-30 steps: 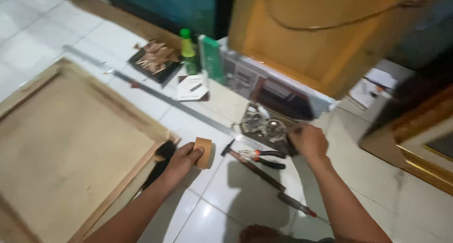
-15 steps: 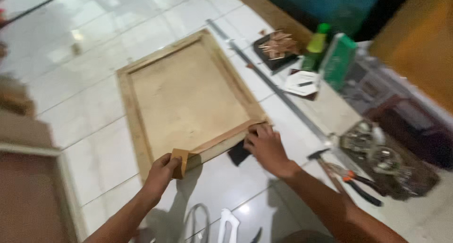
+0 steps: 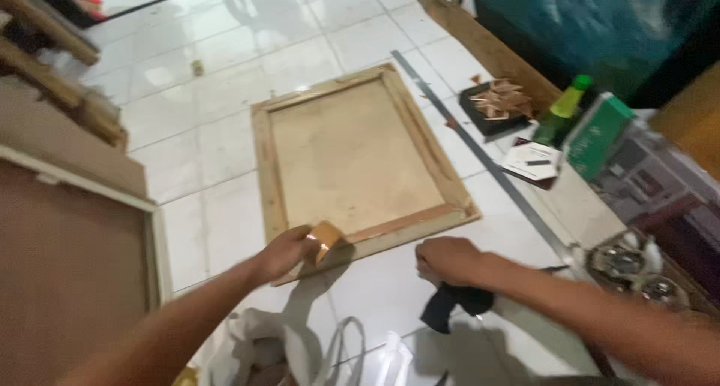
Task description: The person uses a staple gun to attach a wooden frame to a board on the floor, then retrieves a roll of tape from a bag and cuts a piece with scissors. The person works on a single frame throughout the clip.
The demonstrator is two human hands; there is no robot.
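The left hand pinches a small brown block at the wooden frame's near-left corner on the floor; press it flush; the right hand, curled shut on a dark cloth, should steady.

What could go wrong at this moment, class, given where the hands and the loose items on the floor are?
1. The left hand holds a small brown block at the near corner of the wooden frame; the frame lies loose on glossy tile and might slide if pushed.
2. The right hand rests on a dark cloth close to the long metal ruler, whose edge could catch a finger.
3. White bags lie near the arms and might snag.
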